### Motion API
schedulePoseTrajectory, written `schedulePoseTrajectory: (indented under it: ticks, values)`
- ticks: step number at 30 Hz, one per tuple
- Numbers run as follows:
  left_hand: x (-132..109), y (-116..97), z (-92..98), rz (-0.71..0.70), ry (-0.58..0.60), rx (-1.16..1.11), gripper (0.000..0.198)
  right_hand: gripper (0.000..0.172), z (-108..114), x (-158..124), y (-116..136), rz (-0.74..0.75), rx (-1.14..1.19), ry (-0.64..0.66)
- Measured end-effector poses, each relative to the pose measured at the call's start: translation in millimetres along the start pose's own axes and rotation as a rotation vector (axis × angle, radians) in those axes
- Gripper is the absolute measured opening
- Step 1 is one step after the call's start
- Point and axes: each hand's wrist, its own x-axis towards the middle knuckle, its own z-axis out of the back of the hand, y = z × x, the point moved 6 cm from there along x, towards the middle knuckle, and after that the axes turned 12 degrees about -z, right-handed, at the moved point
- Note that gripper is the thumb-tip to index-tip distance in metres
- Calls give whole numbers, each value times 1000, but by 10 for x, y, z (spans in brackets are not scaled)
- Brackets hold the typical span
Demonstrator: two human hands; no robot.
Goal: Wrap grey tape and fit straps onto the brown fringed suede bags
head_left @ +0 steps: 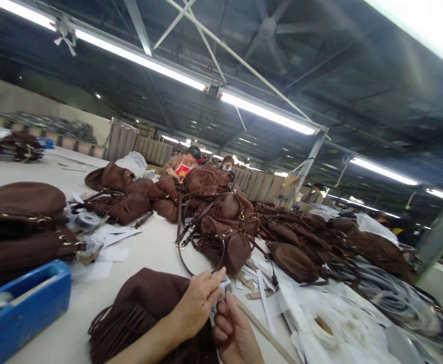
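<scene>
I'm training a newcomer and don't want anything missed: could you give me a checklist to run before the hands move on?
1. Both hands at the work: ok; left hand and right hand meet beside the fringed brown bag.
2. Small pale piece between the hands identified: cannot tell; fingers partly cover it.
3. Its grip secure: cannot tell.
4. Blue tape dispenser apart from the hands: ok, it stands off to the left.
5. Tabletop beside the right hand tidy: not ok; loose strips lie there.
</scene>
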Motion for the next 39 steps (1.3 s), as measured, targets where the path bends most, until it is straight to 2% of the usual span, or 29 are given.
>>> schedulePoseTrajectory:
  ticks: [3,8,13,17,20,23,25,28,34,37,39]
  values:
    - [-30,-5,-41,1,36,-49,51,63,-20,60,12,-3,11,72]
    - [-29,107,1,138,-72,-375,58,58,114,205,78,42,-119,141]
    - [11,256,-31,293,-173,-725,33,55,288,376,48,76,-148,176]
    - [18,312,-70,437,-260,-831,27,51,339,408,-6,107,-162,220]
    - [25,290,-86,489,-283,-902,31,48,320,363,-20,122,-182,246]
    - [22,272,-53,506,-333,-933,34,50,316,354,-5,128,-186,219]
    - [36,243,-18,449,-345,-924,31,55,340,384,7,128,-186,180]
    - [60,206,7,350,-292,-763,24,57,394,438,13,138,-199,129]
    - [61,189,18,311,-278,-440,14,57,367,406,-18,164,-261,99]
    - [63,48,98,208,-307,-249,10,59,256,311,-12,182,-256,58]
    - [63,-97,153,69,-308,-77,14,59,166,239,13,218,-238,21]
